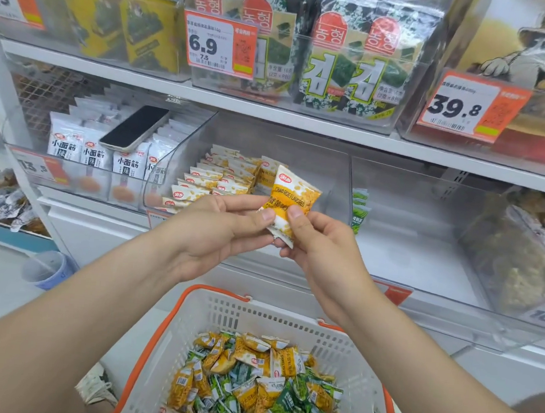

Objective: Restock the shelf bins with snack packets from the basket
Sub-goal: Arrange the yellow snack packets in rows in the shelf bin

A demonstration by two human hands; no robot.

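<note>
A yellow and white snack packet (293,196) is held up in front of the shelf. My left hand (220,231) pinches its lower left edge and my right hand (316,239) pinches its lower right edge. Behind it, a clear bin (169,169) holds rows of the same yellow packets (221,179). The clear bin to the right (408,249) has a few green packets (360,210) at its left side. Below my arms, a white basket with orange handles (223,313) holds several mixed yellow and green packets (260,384).
A phone (134,127) lies on white packets (96,153) in the left bin. Seaweed packs (351,59) and price tags (218,44) fill the shelf above. A far-right bin (521,258) holds brown snacks. A blue cup (48,268) stands on the floor at left.
</note>
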